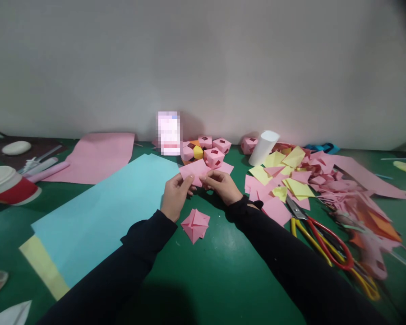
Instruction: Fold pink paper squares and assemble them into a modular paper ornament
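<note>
Between my two hands is a piece of pink paper [193, 169], raised above the green table. My left hand [176, 193] pinches its left side, thumb on top. At the paper's right corner, my right hand [223, 186] grips with thumb and finger closed together. A folded pink paper piece [195, 225] with pointed corners lies on the table just below my hands. Behind the held paper stand several pink folded paper shapes [214, 157] with dark openings, and a yellow one [198, 152] among them. My fingertips partly hide the paper's lower edge.
Large blue sheets [111, 212] lie on the left, near a pink sheet [94, 158] and a red-and-white cup [11, 187]. To the right are yellow and pink paper pieces [299, 187], red-handled scissors [325, 239] and a white roll [264, 148]. A lit screen [169, 133] leans by the wall.
</note>
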`<state>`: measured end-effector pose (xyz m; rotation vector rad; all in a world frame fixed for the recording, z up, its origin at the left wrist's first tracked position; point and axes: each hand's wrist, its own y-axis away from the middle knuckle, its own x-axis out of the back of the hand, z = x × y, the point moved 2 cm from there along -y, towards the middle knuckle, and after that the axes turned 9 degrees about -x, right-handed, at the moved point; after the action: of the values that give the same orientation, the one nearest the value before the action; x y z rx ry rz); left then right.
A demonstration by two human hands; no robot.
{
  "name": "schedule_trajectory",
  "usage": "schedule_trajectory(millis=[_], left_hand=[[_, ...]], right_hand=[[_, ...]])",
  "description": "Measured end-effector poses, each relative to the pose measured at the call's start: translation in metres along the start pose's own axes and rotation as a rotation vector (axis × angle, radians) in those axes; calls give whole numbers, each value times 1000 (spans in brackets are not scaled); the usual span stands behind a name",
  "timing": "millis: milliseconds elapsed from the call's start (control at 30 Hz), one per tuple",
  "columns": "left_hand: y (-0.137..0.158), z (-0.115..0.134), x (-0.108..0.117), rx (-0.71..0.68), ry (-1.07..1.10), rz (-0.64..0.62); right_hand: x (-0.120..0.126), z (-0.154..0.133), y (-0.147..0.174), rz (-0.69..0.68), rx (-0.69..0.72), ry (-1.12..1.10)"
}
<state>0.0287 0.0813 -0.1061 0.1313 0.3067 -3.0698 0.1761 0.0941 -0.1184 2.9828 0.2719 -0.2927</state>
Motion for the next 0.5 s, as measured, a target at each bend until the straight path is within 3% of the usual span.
schedule_trajectory(millis=[500], left_hand=[[1, 4, 0, -20, -32, 16]], right_hand=[[2, 4, -3, -17, -9, -64]])
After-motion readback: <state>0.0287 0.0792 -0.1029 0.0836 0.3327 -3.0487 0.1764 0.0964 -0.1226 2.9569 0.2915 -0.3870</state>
